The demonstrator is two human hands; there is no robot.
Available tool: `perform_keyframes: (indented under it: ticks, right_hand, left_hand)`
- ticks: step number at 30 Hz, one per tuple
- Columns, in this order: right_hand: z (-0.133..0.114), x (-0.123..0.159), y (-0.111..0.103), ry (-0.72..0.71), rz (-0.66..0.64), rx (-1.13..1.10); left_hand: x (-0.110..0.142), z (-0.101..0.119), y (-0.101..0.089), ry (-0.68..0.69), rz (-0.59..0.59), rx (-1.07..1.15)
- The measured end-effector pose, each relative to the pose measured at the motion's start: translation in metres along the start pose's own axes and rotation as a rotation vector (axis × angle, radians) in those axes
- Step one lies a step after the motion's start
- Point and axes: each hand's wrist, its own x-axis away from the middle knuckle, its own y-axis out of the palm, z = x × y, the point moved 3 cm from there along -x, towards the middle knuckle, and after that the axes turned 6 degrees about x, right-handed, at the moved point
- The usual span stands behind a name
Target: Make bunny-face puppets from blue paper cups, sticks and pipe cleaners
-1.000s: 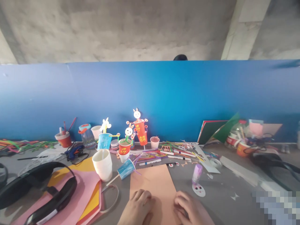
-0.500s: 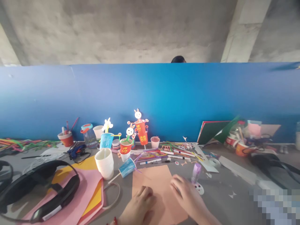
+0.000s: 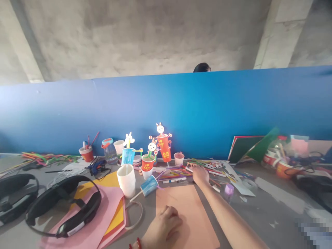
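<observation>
My left hand (image 3: 167, 223) rests on a sheet of orange-pink paper (image 3: 186, 204), its fingers curled under, and what lies beneath them is hidden. My right hand (image 3: 201, 175) reaches forward over the pile of markers and pipe cleaners (image 3: 178, 172), fingers apart and pointing down among them. Its fingertips are close to a white marker, but I cannot see a grip on it. Beside my right forearm stands a purple-capped glue stick (image 3: 229, 189). A blue-painted paper cup on a stick (image 3: 149, 185) lies just beyond the sheet's left corner.
Rabbit figures on red cups (image 3: 164, 147) and a blue cup (image 3: 128, 156) stand at the back. Stacked white cups (image 3: 126, 181), a black headset (image 3: 64, 204) and pink paper (image 3: 111, 200) occupy the left. Tape (image 3: 249, 184) and bottles are on the right, before a blue partition (image 3: 207, 110).
My right hand has left the orange-pink paper and moved forward to the marker pile. My left hand stays on the sheet. The view has shifted slightly left.
</observation>
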Motion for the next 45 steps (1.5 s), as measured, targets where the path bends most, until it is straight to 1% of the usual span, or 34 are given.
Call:
perform_keyframes:
  ticks: [3, 7, 10, 12, 15, 17, 19, 22, 24, 26, 28, 29, 32, 35, 37, 38, 39, 40, 41, 42, 43, 44, 45]
  right_hand:
    - [0.003, 0.002, -0.009, 0.008, 0.017, -0.015]
    - [0.006, 0.013, -0.031, -0.014, 0.102, -0.08]
    - [0.006, 0.038, -0.047, -0.118, 0.175, -0.194]
    - [0.007, 0.064, -0.053, -0.211, 0.185, -0.291]
    - [0.008, 0.111, -0.055, -0.328, 0.124, -0.462]
    - [0.008, 0.138, -0.055, -0.343, 0.027, -0.785]
    - [0.006, 0.158, -0.053, -0.297, -0.069, -1.038]
    - [-0.003, 0.17, -0.048, -0.139, -0.164, -1.366]
    - [-0.013, 0.171, -0.043, -0.072, -0.237, -1.506]
    - [-0.025, 0.169, -0.037, -0.071, -0.296, -1.576]
    - [-0.034, 0.17, -0.033, -0.07, -0.312, -1.638]
    - [-0.037, 0.172, -0.031, -0.06, -0.317, -1.67]
    - [-0.046, 0.183, -0.029, -0.043, -0.352, -1.752]
    - [-0.046, 0.188, -0.036, -0.009, -0.416, -1.826]
    - [-0.032, 0.18, -0.044, 0.092, -0.365, -1.881]
    - [-0.02, 0.173, -0.049, 0.183, -0.261, -1.908]
    - [-0.007, 0.167, -0.054, 0.241, -0.11, -1.938]
    - [0.005, 0.162, -0.057, 0.261, 0.033, -1.942]
    - [0.014, 0.16, -0.059, 0.243, 0.107, -1.901]
    - [0.018, 0.16, -0.057, 0.178, 0.091, -1.818]
    - [0.018, 0.163, -0.052, 0.101, 0.047, -1.7]
    - [0.017, 0.169, -0.045, 0.033, 0.012, -1.569]
    - [0.016, 0.176, -0.037, -0.012, 0.024, -1.44]
  left_hand:
    - [-0.001, 0.0, 0.0, 0.028, 0.007, -0.007]
    - [0.0, 0.004, 0.001, 0.036, -0.003, -0.032]
    - [0.003, 0.003, 0.001, 0.063, 0.026, 0.012]
    - [0.005, 0.0, -0.002, 0.084, 0.129, 0.051]
    - [0.006, -0.003, -0.011, 0.07, 0.34, 0.022]
    - [0.005, 0.0, -0.017, 0.084, 0.395, -0.036]
    - [0.001, 0.008, -0.02, 0.094, 0.387, -0.088]
    - [-0.007, 0.021, -0.021, 0.067, 0.339, -0.163]
    - [-0.012, 0.029, -0.019, 0.06, 0.3, -0.22]
    - [-0.015, 0.035, -0.017, 0.052, 0.254, -0.234]
    - [-0.016, 0.039, -0.017, 0.018, 0.186, -0.119]
    - [-0.015, 0.041, -0.017, -0.016, 0.142, 0.006]
    - [-0.008, 0.047, -0.015, -0.141, -0.005, 0.529]
    - [0.004, 0.053, -0.012, -0.247, -0.091, 0.985]
    - [0.015, 0.051, -0.01, -0.333, -0.122, 1.215]
    - [0.021, 0.048, -0.01, -0.388, -0.136, 1.289]
    - [0.027, 0.043, -0.012, -0.434, -0.109, 1.286]
    - [0.032, 0.037, -0.016, -0.441, -0.043, 1.193]
    - [0.035, 0.031, -0.023, -0.401, 0.053, 1.013]
    - [0.036, 0.026, -0.03, -0.321, 0.115, 0.76]
    - [0.034, 0.024, -0.035, -0.221, 0.093, 0.506]
    - [0.031, 0.023, -0.037, -0.111, 0.085, 0.296]
    - [0.027, 0.022, -0.036, 0.0, 0.005, 0.158]
